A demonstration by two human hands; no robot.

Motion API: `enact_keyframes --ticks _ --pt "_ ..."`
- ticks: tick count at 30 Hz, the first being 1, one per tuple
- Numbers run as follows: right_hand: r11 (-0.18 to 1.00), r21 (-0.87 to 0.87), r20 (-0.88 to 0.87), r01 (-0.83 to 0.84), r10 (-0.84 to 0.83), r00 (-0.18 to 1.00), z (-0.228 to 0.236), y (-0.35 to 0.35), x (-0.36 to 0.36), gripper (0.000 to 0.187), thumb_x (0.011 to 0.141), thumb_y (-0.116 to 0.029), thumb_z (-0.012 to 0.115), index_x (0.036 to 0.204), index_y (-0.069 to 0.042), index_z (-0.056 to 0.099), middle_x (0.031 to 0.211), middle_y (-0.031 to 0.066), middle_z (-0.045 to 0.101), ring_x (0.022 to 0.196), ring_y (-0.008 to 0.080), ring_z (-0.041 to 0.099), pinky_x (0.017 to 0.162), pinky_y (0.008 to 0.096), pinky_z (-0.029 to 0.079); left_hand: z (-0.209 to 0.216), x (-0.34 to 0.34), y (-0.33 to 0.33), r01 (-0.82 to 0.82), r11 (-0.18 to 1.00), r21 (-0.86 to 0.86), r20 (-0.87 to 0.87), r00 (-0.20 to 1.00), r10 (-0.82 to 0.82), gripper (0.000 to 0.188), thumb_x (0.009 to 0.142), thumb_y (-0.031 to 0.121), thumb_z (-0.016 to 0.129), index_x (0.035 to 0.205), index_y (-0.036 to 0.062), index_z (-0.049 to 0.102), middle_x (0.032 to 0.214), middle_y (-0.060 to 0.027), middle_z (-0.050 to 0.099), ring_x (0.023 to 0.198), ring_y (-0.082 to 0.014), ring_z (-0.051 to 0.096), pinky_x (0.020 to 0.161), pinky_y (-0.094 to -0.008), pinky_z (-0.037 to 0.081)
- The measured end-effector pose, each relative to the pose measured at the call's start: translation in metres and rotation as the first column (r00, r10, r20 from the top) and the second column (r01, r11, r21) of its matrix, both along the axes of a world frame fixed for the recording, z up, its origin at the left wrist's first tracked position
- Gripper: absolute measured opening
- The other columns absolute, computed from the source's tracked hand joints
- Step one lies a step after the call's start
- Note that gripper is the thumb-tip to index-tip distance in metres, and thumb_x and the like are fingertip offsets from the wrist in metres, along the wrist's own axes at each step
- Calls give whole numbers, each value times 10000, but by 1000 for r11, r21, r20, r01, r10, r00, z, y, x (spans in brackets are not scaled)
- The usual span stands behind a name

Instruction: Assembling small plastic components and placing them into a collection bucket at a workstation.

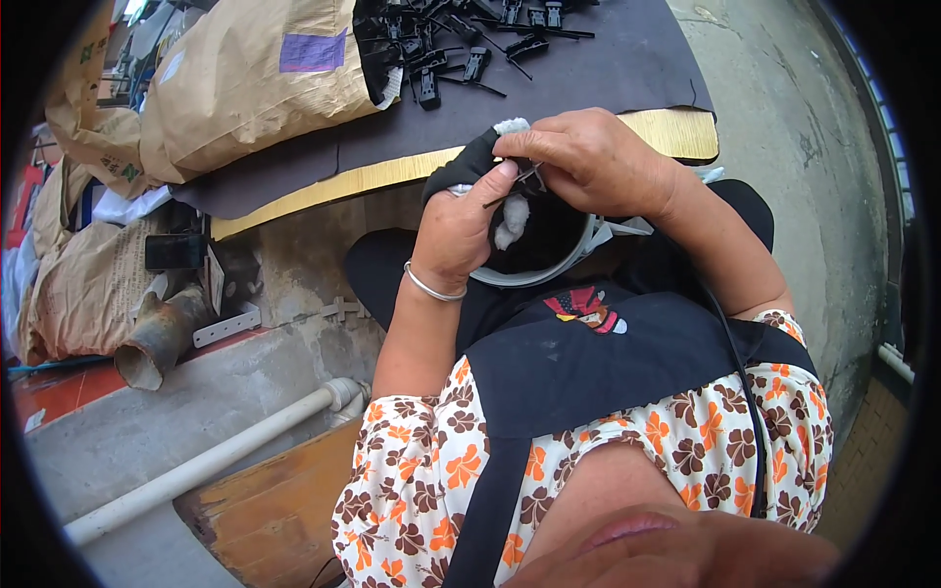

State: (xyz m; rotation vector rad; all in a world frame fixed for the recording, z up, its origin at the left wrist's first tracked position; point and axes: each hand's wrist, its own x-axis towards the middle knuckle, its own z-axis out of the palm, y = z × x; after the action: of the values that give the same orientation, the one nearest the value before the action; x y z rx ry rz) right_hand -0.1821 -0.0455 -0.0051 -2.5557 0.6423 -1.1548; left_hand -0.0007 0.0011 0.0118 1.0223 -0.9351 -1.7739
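Observation:
My left hand (453,233), with a silver bangle on its wrist, is closed around a bunched black cloth (469,165) that has white fluffy edges. Facing it, my right hand (600,162) pinches with thumb and forefinger at a small thin dark part (530,176); its exact kind is too small to make out. The fingertips of both hands nearly meet over this part. Just below them shows a white fluffy tuft (512,221). Under my hands sits a round bucket with a pale rim (537,278), its inside dark.
Ahead stands a table with a dark cover (613,73) and a yellow edge (382,179). Many black plastic clips (476,65) lie there, beside a big brown paper sack (235,88). At left are another paper sack (83,284), a rusty pipe (157,343) and a white pipe (211,461).

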Motion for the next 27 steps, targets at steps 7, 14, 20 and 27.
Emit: enact_keyframes --ticks 7,14,20,27 --pt "970 125 199 -210 183 963 12 16 9 355 709 -68 695 1030 -46 543 727 87 585 612 249 574 549 318 456 -16 -2 4 -1 823 -567 438 847 302 277 926 122 538 1132 -63 523 903 -59 615 772 -92 556 702 -216 456" --pt "856 516 379 -31 -195 905 0 14 16 187 791 -70 694 829 -44 514 667 -1 476 610 43 446 531 214 387 -7 -13 8 110 789 -605 434 876 211 314 891 55 544 1183 -45 489 887 -61 619 780 -125 574 730 -239 467" --pt "600 775 373 -200 -179 910 11 7 8 195 843 -157 659 808 -26 518 677 -35 465 630 37 401 546 207 363 -11 -11 7 100 823 -559 478 850 221 357 856 43 559 1197 -35 488 910 -69 625 790 -127 573 742 -243 467" --pt "849 509 195 -139 43 980 5 7 6 205 923 -180 528 840 8 531 639 119 484 550 217 422 543 310 394 -11 -10 6 -68 809 -584 404 840 363 302 848 28 539 1137 -61 541 992 -94 633 878 -141 585 798 -264 465"
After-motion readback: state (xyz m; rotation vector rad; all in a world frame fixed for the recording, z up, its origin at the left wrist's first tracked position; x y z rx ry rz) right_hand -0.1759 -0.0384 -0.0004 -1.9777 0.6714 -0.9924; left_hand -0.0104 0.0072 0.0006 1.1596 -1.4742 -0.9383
